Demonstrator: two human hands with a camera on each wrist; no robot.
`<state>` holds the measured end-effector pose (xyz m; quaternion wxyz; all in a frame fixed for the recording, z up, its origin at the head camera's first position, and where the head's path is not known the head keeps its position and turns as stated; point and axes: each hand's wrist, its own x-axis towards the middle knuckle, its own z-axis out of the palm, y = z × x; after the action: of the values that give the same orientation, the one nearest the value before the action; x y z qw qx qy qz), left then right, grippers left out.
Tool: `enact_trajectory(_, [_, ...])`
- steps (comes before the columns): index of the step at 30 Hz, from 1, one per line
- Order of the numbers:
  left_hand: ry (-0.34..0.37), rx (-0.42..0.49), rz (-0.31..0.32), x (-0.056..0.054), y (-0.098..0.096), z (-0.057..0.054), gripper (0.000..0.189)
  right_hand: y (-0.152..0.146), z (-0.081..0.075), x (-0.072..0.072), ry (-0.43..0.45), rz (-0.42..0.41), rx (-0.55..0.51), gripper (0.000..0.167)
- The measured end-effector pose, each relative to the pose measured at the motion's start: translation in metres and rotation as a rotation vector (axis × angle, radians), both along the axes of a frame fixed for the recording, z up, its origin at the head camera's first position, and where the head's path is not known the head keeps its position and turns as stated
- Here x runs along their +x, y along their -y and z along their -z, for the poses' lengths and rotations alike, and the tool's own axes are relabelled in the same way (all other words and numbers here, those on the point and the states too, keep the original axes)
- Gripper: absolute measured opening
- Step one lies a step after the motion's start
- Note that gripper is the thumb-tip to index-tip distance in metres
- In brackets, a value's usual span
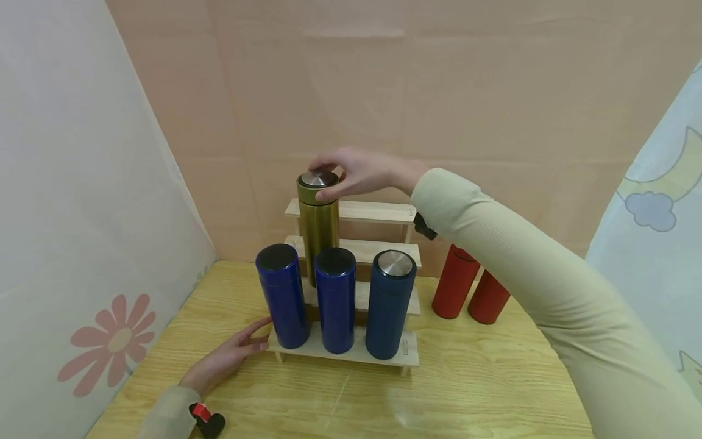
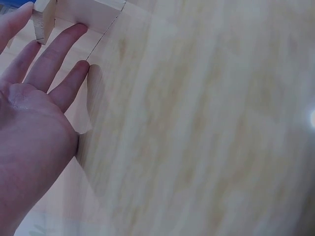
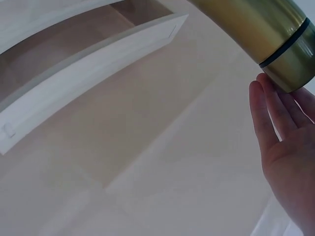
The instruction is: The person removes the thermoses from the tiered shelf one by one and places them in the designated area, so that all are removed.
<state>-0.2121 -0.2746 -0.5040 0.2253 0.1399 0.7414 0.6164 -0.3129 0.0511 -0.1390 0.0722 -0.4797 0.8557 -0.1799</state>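
My right hand (image 1: 362, 172) holds a gold thermos (image 1: 319, 228) by its top, thumb on the near side of the collar and fingers over the silver-capped lid. In the head view the thermos stands upright, its lower end behind the front row at the second step of a wooden tiered rack (image 1: 378, 211). The right wrist view shows the fingertips against the thermos (image 3: 256, 29) near its dark ring. At the rack's lower left corner, my left hand (image 1: 227, 360) lies with fingers extended; its fingertips (image 2: 80, 69) are at the wooden side piece.
Two glossy blue thermoses (image 1: 282, 299) (image 1: 336, 305) and a matte dark blue one (image 1: 389, 308) with a silver cap stand on the rack's lowest step. Two red thermoses (image 1: 452, 286) (image 1: 488, 299) stand on the table right of the rack, partly behind the right sleeve. A pinkish backdrop (image 1: 466, 91) hangs behind.
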Motion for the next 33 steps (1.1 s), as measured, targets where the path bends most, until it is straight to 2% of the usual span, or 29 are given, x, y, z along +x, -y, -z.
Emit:
enact_trajectory(6, [0.009, -0.008, -0.007, 0.000, -0.001, -0.001, 0.070, -0.020, -0.013, 0.003, -0.008, 0.046, -0.028, 0.053])
enact_trajectory(10, [0.029, -0.001, 0.000, -0.001, -0.001, -0.001, 0.070, -0.035, -0.017, 0.003, -0.007, 0.066, -0.032, 0.049])
enact_trajectory(14, [0.014, -0.005, 0.001, -0.002, 0.000, 0.000, 0.069, -0.050, -0.020, 0.003, -0.021, 0.091, -0.014, 0.048])
enact_trajectory(27, [-0.043, 0.016, 0.011, -0.006, 0.006, 0.007, 0.068, -0.108, -0.021, 0.006, -0.035, 0.217, 0.004, 0.045])
enact_trajectory(33, [-0.027, -0.001, -0.005, -0.005, 0.009, 0.004, 0.068, -0.138, -0.017, 0.010, -0.007, 0.263, 0.028, 0.047])
